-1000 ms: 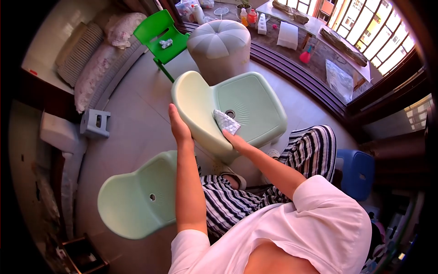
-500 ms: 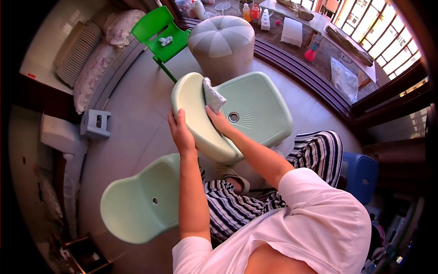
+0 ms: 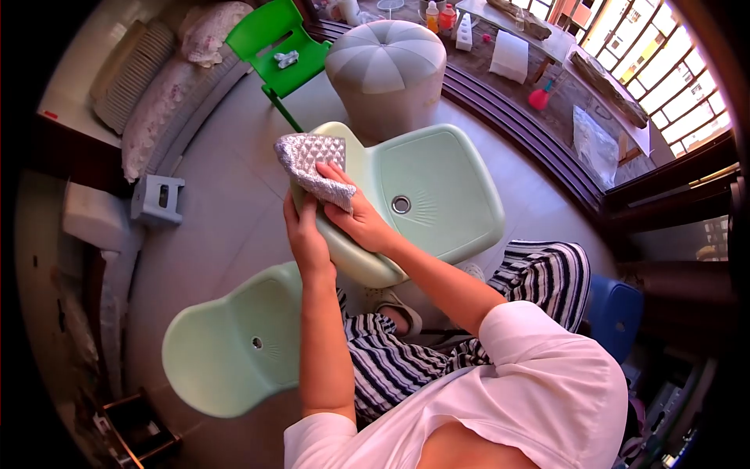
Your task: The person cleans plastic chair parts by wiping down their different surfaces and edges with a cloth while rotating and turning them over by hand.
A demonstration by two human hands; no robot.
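A pale green plastic chair with a round metal-rimmed hole in its seat stands before me, its backrest toward my left. My left hand is closed round the outer edge of that backrest. My right hand presses a silvery-grey textured cloth against the top of the backrest. The cloth drapes over the upper edge, partly covered by my fingers. A second pale green chair stands to the left of my legs, partly hidden behind my left arm.
Beyond the chair stand a round grey pouf and a green child's chair with a crumpled white item on it. A grey step stool is at the left. At the right are a blue stool and a window-side ledge with bottles.
My right hand has moved the cloth from the backrest's inner face up and left over its top edge. The cloth is now spread wider. My left hand stays on the backrest.
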